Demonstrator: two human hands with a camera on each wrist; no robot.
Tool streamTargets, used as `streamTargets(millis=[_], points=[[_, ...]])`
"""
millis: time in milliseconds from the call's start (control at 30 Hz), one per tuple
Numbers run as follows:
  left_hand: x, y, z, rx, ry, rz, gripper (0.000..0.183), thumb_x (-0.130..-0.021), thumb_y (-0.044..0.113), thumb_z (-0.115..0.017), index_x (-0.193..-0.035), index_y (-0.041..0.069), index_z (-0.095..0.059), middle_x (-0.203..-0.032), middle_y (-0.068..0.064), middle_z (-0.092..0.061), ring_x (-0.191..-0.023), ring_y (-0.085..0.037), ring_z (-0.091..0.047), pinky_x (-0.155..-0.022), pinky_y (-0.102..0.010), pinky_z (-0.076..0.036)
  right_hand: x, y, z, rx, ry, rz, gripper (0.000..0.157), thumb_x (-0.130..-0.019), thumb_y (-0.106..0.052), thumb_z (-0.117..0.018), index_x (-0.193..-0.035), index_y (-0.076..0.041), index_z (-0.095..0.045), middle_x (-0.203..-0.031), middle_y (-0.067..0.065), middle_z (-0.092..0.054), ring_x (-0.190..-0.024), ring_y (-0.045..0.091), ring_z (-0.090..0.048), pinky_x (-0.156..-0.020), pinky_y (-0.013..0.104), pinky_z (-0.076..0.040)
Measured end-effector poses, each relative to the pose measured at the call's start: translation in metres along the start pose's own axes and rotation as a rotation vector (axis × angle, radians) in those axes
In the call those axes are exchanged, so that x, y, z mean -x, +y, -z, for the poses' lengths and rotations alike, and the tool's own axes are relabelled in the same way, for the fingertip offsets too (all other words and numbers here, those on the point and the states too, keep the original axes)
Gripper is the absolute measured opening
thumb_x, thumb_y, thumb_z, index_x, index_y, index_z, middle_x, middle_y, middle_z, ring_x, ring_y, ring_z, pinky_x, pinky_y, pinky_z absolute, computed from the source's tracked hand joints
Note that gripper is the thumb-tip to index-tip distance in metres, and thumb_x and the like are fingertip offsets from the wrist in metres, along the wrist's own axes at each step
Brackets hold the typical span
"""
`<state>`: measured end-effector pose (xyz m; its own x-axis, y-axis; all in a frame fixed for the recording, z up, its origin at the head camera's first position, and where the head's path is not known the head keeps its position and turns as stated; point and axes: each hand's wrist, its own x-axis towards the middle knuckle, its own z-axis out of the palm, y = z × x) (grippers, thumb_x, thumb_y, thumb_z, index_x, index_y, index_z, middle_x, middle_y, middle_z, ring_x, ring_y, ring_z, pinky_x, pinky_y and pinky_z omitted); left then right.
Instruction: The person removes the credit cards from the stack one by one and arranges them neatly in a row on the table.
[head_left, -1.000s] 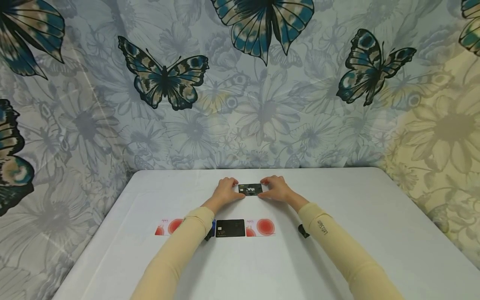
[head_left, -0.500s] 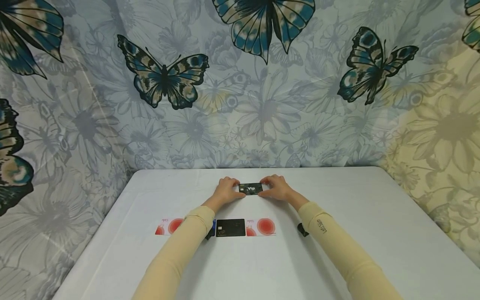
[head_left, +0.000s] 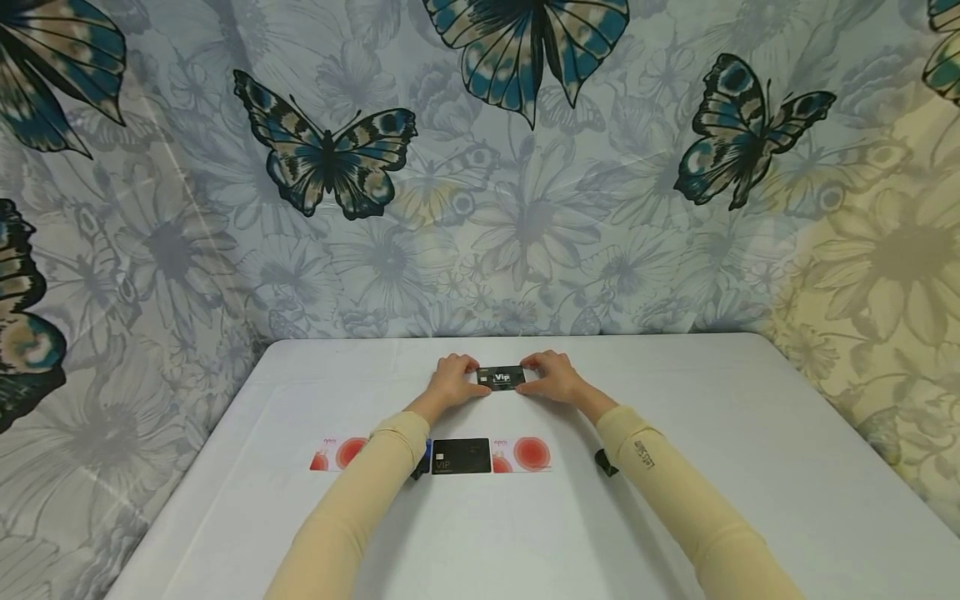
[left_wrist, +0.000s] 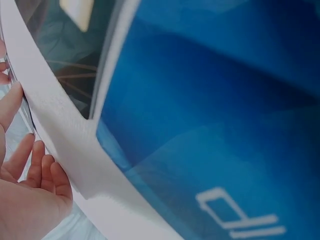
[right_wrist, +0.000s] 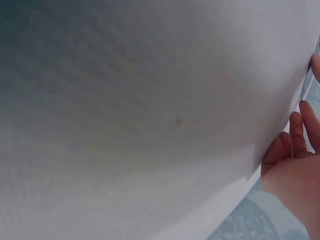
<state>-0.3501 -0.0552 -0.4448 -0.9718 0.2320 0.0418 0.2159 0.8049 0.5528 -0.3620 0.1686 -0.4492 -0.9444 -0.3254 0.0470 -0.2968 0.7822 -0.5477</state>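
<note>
Floral butterfly backdrop [head_left: 517, 225], yellowish at right; white table [head_left: 750, 433].

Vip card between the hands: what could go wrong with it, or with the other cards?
The Vip card might twist if the left hand and right hand at its ends move unevenly. The left sleeve hides part of the card row, so pulling back could nudge cards askew.

The Vip card's [head_left: 501, 378] fine print blurs; a sleeve [head_left: 360, 500] partly hides a blue card [head_left: 428, 454].
</note>
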Motion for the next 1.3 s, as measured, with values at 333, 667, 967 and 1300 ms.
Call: streamTargets(millis=[333,667,967,1300], points=[[0.0,0.002,-0.001,0.04,0.02,0.007,0.048,-0.082,0.028,-0.08,-0.119,0.003,-0.062,-0.11,-0.01,-0.06,-0.109,-0.029,-0.049,-0.096,-0.043,-0.041,0.001,-0.003,0.002,-0.054,0.02,-0.015,0.049,-0.084,-0.024,-0.078,-0.124,-0.001,-0.061,-0.114,0.016,-0.059,-0.109,0.034,-0.044,-0.096,0.051,-0.036],[0.0,0.001,-0.004,0.086,0.057,-0.01,0.048,-0.081,0.024,-0.081,-0.118,0.004,-0.059,-0.096,-0.006,-0.059,-0.098,-0.025,-0.05,-0.09,-0.041,-0.042,0.001,-0.004,0.0,-0.069,0.05,0.002,0.051,-0.082,-0.021,-0.079,-0.124,-0.001,-0.06,-0.111,0.016,-0.061,-0.107,0.036,-0.046,-0.095,0.052,-0.036],[0.001,0.0,-0.006,0.102,0.07,-0.008,0.049,-0.08,0.021,-0.082,-0.119,0.006,-0.056,-0.089,-0.002,-0.059,-0.089,-0.021,-0.052,-0.088,-0.039,-0.044,0.005,-0.001,-0.002,-0.057,0.11,0.098,0.048,-0.079,-0.017,-0.081,-0.12,0.0,-0.061,-0.101,0.015,-0.063,-0.099,0.036,-0.049,-0.091,0.051,-0.036],[0.004,0.003,-0.005,0.049,0.096,-0.04,0.048,-0.079,0.021,-0.083,-0.116,0.006,-0.055,-0.088,-0.004,-0.059,-0.085,-0.02,-0.05,-0.084,-0.038,-0.044,0.004,0.005,-0.006,-0.051,0.201,0.199,0.044,-0.078,-0.021,-0.081,-0.115,-0.006,-0.064,-0.097,0.013,-0.062,-0.094,0.035,-0.049,-0.083,0.048,-0.04]])
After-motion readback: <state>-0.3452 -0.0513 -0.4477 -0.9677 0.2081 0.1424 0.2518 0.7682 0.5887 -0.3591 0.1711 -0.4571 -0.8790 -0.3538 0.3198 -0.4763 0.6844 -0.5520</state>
